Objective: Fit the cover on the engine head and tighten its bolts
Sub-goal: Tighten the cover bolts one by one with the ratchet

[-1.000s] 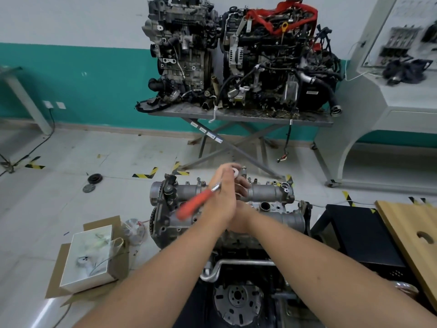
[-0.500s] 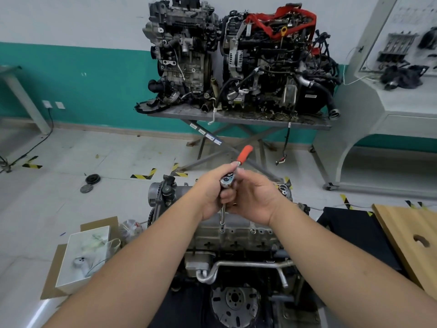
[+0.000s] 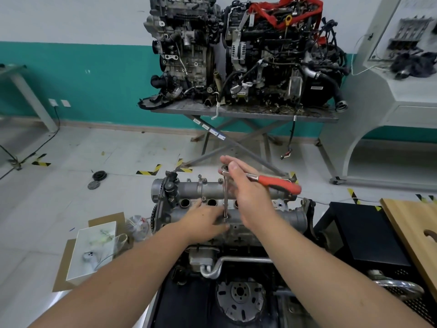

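1. Left hand (image 3: 203, 222): fingers relaxed, lying flat on the grey cast-metal engine cover (image 3: 236, 209) beside the extension tip.
2. Right hand (image 3: 248, 192): fingers nearly straight, palm pressing the head of the red-handled steel ratchet (image 3: 260, 179); its extension stands upright on the cover.
3. Cover sits on the engine head, centre foreground; open floor (image 3: 94, 150) beyond.

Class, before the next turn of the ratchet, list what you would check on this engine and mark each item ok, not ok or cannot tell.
1. Extension upright on the cover: ok.
2. Socket seated on the bolt: cannot tell, left hand hides it.
3. Right hand steadies the ratchet head: ok.
4. Handle has room to swing: ok.
5. Other bolts tight: cannot tell.
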Available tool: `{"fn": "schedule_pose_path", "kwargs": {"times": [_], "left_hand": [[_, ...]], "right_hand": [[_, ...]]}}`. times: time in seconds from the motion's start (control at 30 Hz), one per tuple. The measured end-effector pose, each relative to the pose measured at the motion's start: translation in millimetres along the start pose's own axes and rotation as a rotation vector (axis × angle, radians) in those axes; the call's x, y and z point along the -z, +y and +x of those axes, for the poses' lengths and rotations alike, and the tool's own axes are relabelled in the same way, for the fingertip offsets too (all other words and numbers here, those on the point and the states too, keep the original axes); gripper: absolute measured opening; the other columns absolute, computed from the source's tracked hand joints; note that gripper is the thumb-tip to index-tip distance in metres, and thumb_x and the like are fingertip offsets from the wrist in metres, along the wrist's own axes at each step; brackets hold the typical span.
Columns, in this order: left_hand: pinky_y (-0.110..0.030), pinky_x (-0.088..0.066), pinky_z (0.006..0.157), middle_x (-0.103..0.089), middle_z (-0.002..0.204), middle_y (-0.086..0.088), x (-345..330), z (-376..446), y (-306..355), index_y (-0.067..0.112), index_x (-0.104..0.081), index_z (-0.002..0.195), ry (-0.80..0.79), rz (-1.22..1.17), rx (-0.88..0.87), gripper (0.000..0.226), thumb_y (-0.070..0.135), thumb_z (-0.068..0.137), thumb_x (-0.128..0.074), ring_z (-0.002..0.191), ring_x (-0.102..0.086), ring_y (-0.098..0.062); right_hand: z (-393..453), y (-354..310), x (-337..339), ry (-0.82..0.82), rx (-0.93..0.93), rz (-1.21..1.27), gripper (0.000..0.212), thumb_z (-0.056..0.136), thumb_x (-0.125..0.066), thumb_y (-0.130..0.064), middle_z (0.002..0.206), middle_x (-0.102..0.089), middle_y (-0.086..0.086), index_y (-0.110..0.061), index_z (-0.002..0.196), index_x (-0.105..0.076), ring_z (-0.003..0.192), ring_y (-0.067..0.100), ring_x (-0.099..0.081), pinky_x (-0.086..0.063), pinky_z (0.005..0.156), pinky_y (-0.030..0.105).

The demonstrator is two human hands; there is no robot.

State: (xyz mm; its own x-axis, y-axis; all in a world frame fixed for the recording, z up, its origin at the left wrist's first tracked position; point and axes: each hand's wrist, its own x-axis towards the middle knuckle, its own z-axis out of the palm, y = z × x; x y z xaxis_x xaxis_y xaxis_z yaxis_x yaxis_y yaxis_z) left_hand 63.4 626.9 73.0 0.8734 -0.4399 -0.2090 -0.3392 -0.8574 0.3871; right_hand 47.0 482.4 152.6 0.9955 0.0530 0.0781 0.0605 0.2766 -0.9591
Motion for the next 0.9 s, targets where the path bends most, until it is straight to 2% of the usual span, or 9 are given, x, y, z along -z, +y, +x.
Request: {"fn": "schedule_pose_path", "kwargs": {"times": [0.07,0.13,0.3,0.4,0.5,0.6,0.7,0.8,0.9], "left_hand": [[-0.044,-0.018,0.117,-0.068,0.098,0.006,-5,5,-4,0.026,-0.063,0.100,0.024,0.046,0.021,0.029,0.050,0.099,-0.047,0.107,-0.057,-0.018],[-0.043,-0.016,0.119,-0.071,0.102,0.005,-4,7,-7,0.023,-0.068,0.101,0.030,0.098,0.005,0.032,0.048,0.100,-0.047,0.109,-0.059,-0.017],[-0.043,-0.028,0.117,-0.062,0.134,-0.013,-4,1,-10,0.006,-0.061,0.132,0.057,-0.113,-0.050,0.057,0.050,0.096,-0.054,0.131,-0.049,-0.026],[-0.041,-0.031,0.114,-0.066,0.129,0.001,1,9,-11,0.022,-0.063,0.131,-0.009,0.144,-0.083,0.042,0.048,0.100,-0.051,0.125,-0.054,-0.019],[-0.042,-0.026,0.115,-0.064,0.124,-0.001,-2,15,-10,0.023,-0.064,0.119,-0.054,0.174,-0.042,0.034,0.048,0.099,-0.051,0.123,-0.053,-0.024],[-0.044,-0.010,0.120,-0.061,0.128,0.005,-13,19,-14,0.031,-0.065,0.114,-0.040,0.142,0.007,0.030,0.053,0.098,-0.051,0.129,-0.048,-0.020],[-0.044,-0.004,0.121,-0.059,0.135,0.008,-16,22,-19,0.035,-0.065,0.117,-0.033,0.079,0.016,0.030,0.054,0.097,-0.052,0.135,-0.044,-0.020],[-0.044,-0.002,0.122,-0.060,0.132,0.005,-17,22,-21,0.033,-0.063,0.119,-0.026,0.082,0.030,0.033,0.054,0.097,-0.052,0.133,-0.047,-0.022],[-0.042,-0.001,0.122,-0.063,0.126,0.006,-20,21,-21,0.033,-0.064,0.119,0.001,0.074,0.024,0.032,0.053,0.097,-0.053,0.130,-0.049,-0.020]], "right_hand": [[-3,6,2,0.018,0.334,-0.335,0.023,0.099,-0.057,-0.030,0.129,-0.064,-0.017,-0.029,0.116,-0.072,0.121,0.001,-0.058,-0.046,0.103,0.022],[-1,12,6,-0.036,0.706,-0.668,0.024,0.098,-0.058,-0.021,0.138,-0.059,-0.001,-0.013,0.115,-0.072,0.125,0.011,-0.057,-0.044,0.106,0.025],[10,-9,3,-0.168,1.082,-1.372,0.020,0.084,-0.062,-0.007,0.104,-0.070,0.008,-0.007,0.101,-0.073,0.094,0.029,-0.066,-0.051,0.082,0.041],[8,-36,-18,-0.257,0.818,-1.805,0.028,0.096,-0.047,-0.032,0.096,-0.065,0.005,-0.012,0.105,-0.064,0.086,0.028,-0.062,-0.047,0.084,0.043],[20,-57,-41,-0.433,0.371,-1.942,0.018,0.100,-0.042,-0.029,0.086,-0.057,0.003,-0.015,0.093,-0.050,0.075,0.026,-0.057,-0.035,0.059,0.033],[36,-68,-45,-0.495,-0.121,-1.501,0.021,0.098,-0.046,-0.018,0.079,-0.063,0.005,-0.011,0.081,-0.054,0.065,0.021,-0.058,-0.040,0.057,0.029],[33,-57,-38,-0.302,-0.540,-0.372,0.014,0.100,-0.047,-0.012,0.076,-0.072,0.013,0.000,0.098,-0.055,0.070,0.023,-0.071,-0.056,0.071,0.031],[25,-35,-26,-0.113,-0.561,0.341,0.017,0.099,-0.048,-0.011,0.072,-0.066,0.005,-0.009,0.083,-0.053,0.071,0.019,-0.070,-0.053,0.061,0.028],[22,-19,-18,-0.015,-0.405,0.439,0.021,0.099,-0.050,-0.016,0.085,-0.066,0.009,-0.015,0.078,-0.055,0.079,0.017,-0.068,-0.046,0.065,0.030]]}}
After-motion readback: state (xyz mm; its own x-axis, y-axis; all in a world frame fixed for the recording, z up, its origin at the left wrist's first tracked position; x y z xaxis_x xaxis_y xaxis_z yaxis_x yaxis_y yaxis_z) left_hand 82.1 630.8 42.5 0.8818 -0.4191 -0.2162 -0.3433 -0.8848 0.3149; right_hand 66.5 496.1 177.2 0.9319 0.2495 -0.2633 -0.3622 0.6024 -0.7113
